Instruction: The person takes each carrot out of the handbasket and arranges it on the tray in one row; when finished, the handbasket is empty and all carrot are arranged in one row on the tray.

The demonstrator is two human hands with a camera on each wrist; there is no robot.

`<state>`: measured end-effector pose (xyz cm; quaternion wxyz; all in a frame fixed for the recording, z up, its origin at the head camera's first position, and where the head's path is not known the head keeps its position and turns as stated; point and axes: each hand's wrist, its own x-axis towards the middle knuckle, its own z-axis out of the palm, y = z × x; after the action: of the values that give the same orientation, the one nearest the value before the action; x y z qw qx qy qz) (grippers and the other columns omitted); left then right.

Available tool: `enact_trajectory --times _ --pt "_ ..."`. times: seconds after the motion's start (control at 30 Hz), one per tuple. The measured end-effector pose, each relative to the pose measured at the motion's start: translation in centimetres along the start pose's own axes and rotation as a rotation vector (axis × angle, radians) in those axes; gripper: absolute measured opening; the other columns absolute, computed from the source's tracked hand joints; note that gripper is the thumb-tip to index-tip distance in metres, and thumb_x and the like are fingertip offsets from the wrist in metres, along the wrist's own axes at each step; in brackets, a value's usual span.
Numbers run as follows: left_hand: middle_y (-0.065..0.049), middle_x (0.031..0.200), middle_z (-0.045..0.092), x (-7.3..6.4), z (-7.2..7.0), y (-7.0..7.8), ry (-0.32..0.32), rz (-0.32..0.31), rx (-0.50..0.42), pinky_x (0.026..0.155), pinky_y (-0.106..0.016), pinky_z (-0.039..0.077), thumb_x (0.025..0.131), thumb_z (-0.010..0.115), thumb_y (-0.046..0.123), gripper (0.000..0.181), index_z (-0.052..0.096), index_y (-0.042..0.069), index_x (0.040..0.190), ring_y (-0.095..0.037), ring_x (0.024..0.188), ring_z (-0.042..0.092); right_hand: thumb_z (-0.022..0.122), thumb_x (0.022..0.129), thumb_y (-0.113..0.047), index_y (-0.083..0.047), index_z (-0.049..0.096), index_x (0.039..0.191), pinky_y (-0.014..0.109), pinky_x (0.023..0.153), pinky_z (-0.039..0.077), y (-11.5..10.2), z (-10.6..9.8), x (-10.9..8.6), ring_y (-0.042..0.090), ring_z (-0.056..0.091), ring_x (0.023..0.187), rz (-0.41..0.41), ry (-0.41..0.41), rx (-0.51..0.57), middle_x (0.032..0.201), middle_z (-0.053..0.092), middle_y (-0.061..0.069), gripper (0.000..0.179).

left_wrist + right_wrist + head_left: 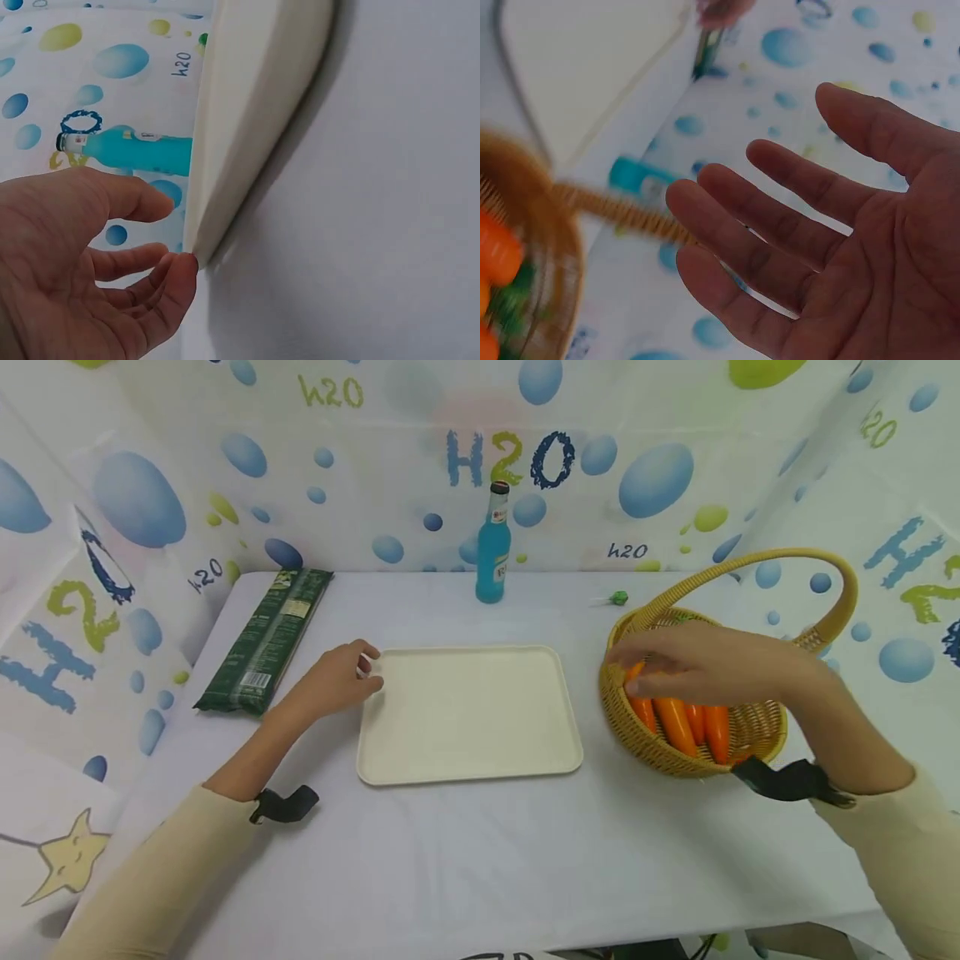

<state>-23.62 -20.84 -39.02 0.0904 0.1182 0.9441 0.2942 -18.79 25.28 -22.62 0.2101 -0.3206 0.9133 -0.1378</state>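
My left hand is at the left edge of a cream rectangular tray, fingers loosely bent. In the left wrist view, one fingertip meets the corner of the tray, with a gap between thumb and fingers. Over a yellow wicker basket hovers my right hand, its palm bare and its fingers spread in the right wrist view. Several orange carrots lie in the basket, partly covered by this hand. The basket's arched handle rises behind the right wrist.
Behind the tray stands a blue bottle with a dark cap. A dark green packet lies left, beside the left forearm. Near the basket's back left is a small green-headed item. Printed sheets wall the white table.
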Motion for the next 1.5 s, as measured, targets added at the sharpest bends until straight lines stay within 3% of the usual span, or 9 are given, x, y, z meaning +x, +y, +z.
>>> enact_trajectory --times 0.13,0.27,0.37,0.5,0.77,0.87,0.93,1.17,1.5 --pt "-0.022 0.114 0.058 -0.6 0.7 0.0 0.013 -0.038 -0.042 0.075 -0.044 0.053 0.094 0.059 0.018 0.049 0.047 -0.003 0.137 -0.034 0.095 0.060 0.059 0.100 -0.036 -0.019 0.052 0.141 0.048 0.091 0.052 4.9 -0.8 -2.0 0.023 0.059 0.111 0.103 0.022 0.018 0.129 0.060 0.002 0.045" --pt "-0.022 0.114 0.059 -1.4 0.9 0.4 0.047 -0.086 -0.056 0.077 -0.046 0.052 0.091 0.059 0.014 0.053 0.044 -0.004 0.139 -0.036 0.098 0.060 0.057 0.102 -0.028 -0.010 0.045 0.145 0.050 0.087 0.054 10.6 -0.5 -2.3 0.032 0.060 0.110 0.230 0.045 0.099 0.133 0.056 0.017 0.047" --pt "-0.022 0.115 0.059 -2.2 1.1 0.5 0.049 -0.123 -0.088 0.078 -0.046 0.053 0.091 0.060 0.014 0.055 0.043 -0.004 0.140 -0.036 0.101 0.060 0.055 0.103 -0.024 0.000 0.040 0.144 0.048 0.079 0.058 14.1 0.8 -2.1 0.033 0.063 0.100 0.314 0.000 0.147 0.132 0.051 0.029 0.050" --pt "-0.021 0.115 0.060 -3.1 1.2 0.0 0.041 -0.174 -0.140 0.074 -0.041 0.054 0.091 0.061 0.016 0.056 0.044 -0.003 0.140 -0.034 0.097 0.062 0.059 0.100 -0.025 0.005 0.045 0.137 0.049 0.078 0.057 16.4 3.2 -1.8 0.032 0.062 0.093 0.365 -0.047 0.095 0.125 0.053 0.031 0.050" --pt "-0.020 0.118 0.059 -3.9 1.5 -0.9 0.019 -0.228 -0.324 0.075 -0.036 0.055 0.091 0.064 0.016 0.053 0.048 -0.004 0.137 -0.029 0.094 0.065 0.065 0.095 -0.017 0.011 0.049 0.130 0.045 0.066 0.058 16.6 5.3 -0.6 0.028 0.062 0.076 0.396 0.028 0.043 0.112 0.057 0.032 0.047" --pt "-0.019 0.114 0.059 -4.1 1.4 -0.9 0.007 -0.233 -0.393 0.073 -0.033 0.057 0.092 0.065 0.014 0.048 0.051 -0.006 0.133 -0.025 0.087 0.067 0.068 0.093 -0.016 0.012 0.052 0.127 0.050 0.074 0.056 16.9 5.7 -0.2 0.032 0.061 0.085 0.393 0.061 -0.008 0.110 0.060 0.027 0.048" --pt "-0.019 0.111 0.060 -4.0 1.3 -1.0 0.002 -0.232 -0.425 0.072 -0.031 0.058 0.092 0.066 0.013 0.045 0.053 -0.006 0.131 -0.024 0.085 0.067 0.070 0.092 -0.017 0.011 0.052 0.127 0.046 0.071 0.058 16.9 5.9 -0.2 0.031 0.060 0.084 0.410 0.079 -0.006 0.111 0.060 0.028 0.048" --pt "-0.019 0.109 0.060 -3.6 1.1 -1.2 -0.024 -0.235 -0.477 0.073 -0.029 0.059 0.092 0.067 0.012 0.043 0.055 -0.006 0.129 -0.023 0.086 0.067 0.070 0.092 -0.022 0.004 0.050 0.130 0.038 0.060 0.059 16.5 5.7 -1.3 0.025 0.063 0.073 0.494 0.169 0.128 0.114 0.053 0.031 0.051" --pt "-0.020 0.112 0.056 -3.4 1.3 -1.7 -0.044 -0.238 -0.523 0.074 -0.030 0.059 0.093 0.067 0.008 0.044 0.052 -0.008 0.131 -0.023 0.087 0.066 0.068 0.092 -0.043 -0.005 0.046 0.139 0.043 0.068 0.059 14.0 3.7 -3.9 0.032 0.064 0.087 0.534 0.322 0.145 0.128 0.047 0.027 0.065"
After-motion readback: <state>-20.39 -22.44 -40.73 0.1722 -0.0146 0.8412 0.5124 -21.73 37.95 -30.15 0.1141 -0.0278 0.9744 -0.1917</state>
